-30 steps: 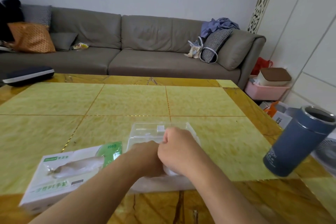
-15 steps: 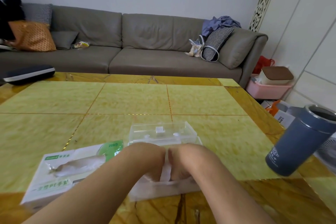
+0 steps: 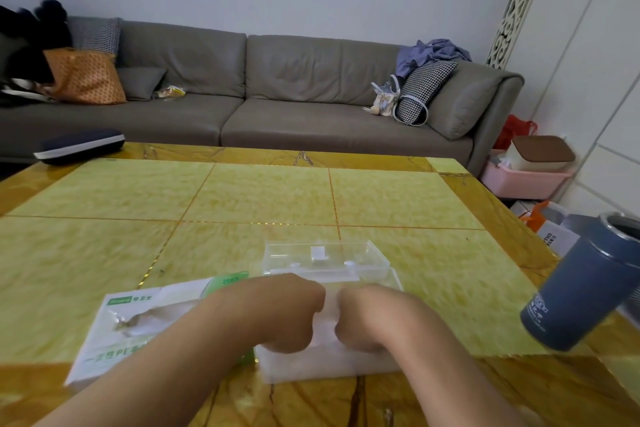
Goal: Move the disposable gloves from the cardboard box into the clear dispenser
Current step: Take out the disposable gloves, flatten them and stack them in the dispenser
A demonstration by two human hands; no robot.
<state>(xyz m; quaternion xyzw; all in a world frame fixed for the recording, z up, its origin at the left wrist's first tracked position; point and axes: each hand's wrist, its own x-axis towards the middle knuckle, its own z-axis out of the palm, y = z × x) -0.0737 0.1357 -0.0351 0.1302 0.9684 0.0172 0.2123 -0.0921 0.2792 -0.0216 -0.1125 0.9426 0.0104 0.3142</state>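
Gloves already filling the dispenser, both fists, left hand and right hand, pressing them down, grip unclear, box sitting left.

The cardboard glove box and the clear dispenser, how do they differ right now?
The cardboard glove box is opaque white and green with print and a torn top opening; the clear dispenser is see-through and holds whitish gloves. The box lies to the left, untouched by the hands; both hands, left and right, press into the dispenser. Both rest on the table.

Cardboard box reads "200" on its green corner at 1 o'clock; other print on it is unreadable.
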